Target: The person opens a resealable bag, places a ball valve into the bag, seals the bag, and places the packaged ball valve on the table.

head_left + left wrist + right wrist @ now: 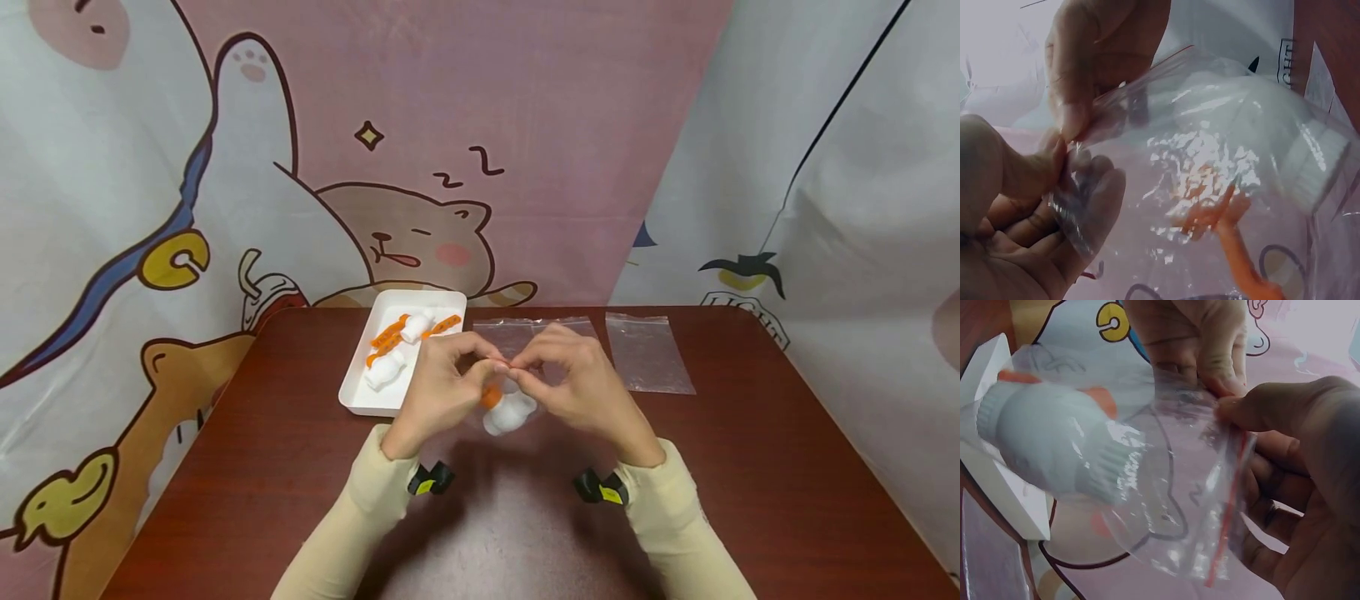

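Observation:
Both hands meet above the table, pinching the top edge of a clear zip bag (1147, 531) with a red strip. The left hand (448, 385) and the right hand (581, 385) touch at thumbs and fingertips. Inside the hanging bag are a white bottle-like piece (510, 412) with ribbed ends (1041, 437) and an orange piece (491, 396), seen through the plastic as an orange strip (1238, 262) in the left wrist view. Whether the seal is closed I cannot tell.
A white tray (356, 398) at the back left holds orange strips (386, 346) and white pieces (385, 369). Flat clear bags lie at the table's back, one (648, 354) to the right of the hands. A printed cloth (562, 167) hangs behind the table.

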Tool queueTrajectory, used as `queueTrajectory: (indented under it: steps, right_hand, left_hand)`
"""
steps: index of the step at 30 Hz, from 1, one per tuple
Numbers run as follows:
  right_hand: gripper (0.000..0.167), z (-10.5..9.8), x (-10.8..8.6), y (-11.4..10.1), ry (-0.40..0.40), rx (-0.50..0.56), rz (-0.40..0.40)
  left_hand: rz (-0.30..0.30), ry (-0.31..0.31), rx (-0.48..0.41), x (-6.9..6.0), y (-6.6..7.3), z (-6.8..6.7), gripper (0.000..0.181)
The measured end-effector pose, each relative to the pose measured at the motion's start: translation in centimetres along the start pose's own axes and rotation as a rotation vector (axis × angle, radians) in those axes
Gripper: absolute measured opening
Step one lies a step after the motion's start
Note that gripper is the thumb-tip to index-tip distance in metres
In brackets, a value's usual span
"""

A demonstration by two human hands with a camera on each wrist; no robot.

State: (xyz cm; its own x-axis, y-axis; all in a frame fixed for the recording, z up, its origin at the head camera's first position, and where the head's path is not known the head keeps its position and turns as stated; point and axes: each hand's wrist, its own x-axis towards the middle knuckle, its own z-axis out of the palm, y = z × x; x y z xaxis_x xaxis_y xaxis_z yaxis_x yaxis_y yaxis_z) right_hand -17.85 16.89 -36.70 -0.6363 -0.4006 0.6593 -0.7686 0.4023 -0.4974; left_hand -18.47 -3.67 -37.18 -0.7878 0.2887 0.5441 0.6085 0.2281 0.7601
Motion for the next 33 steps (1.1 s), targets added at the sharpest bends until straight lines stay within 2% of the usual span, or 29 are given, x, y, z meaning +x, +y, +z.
queueTrajectory:
  steps: [6, 8, 14, 18, 21, 24, 29, 33]
  right_hand:
    - [0.011, 0.3, 0.1, -0.3, -0.009, -0.004, -0.002]
    - [0.01, 0.2, 0.1, -0.4, -0.021, 0.0, 0.012]
    - [0.013, 0.0, 0.1, -0.2, -0.015, 0.034, 0.019]
    - [0.013, -0.1, 0.1, -0.1, 0.01, 0.05, -0.006]
    - [0.014, -0.2, 0.1, -0.2, 0.013, 0.051, -0.008]
    - [0.015, -0.2, 0.1, -0.3, -0.006, 0.037, 0.005]
    - [0.013, -0.1, 0.1, -0.2, -0.027, 0.027, 0.01]
    - [0.012, 0.0, 0.1, 0.0, -0.007, 0.038, -0.001]
  left_hand:
    - [0.004, -0.012, 0.056, -0.1, 0.1, 0.1, 0.009]
    - [0.0, -0.003, 0.037, -0.1, 0.1, -0.1, 0.008]
    - [-0.035, 0.014, -0.101, 0.0, 0.1, -0.6, 0.007]
    - [-0.041, -0.04, -0.144, 0.1, 0.1, -0.9, 0.005]
    - [-0.024, -0.1, -0.134, 0.2, 0.0, -1.1, 0.006]
    - [0.009, -0.123, -0.101, 0.2, -0.1, -1.2, 0.005]
    - [0.064, -0.042, -0.056, 0.3, -0.3, -0.9, 0.01]
    - [0.049, 0.001, -0.074, 0.2, -0.1, -1.0, 0.01]
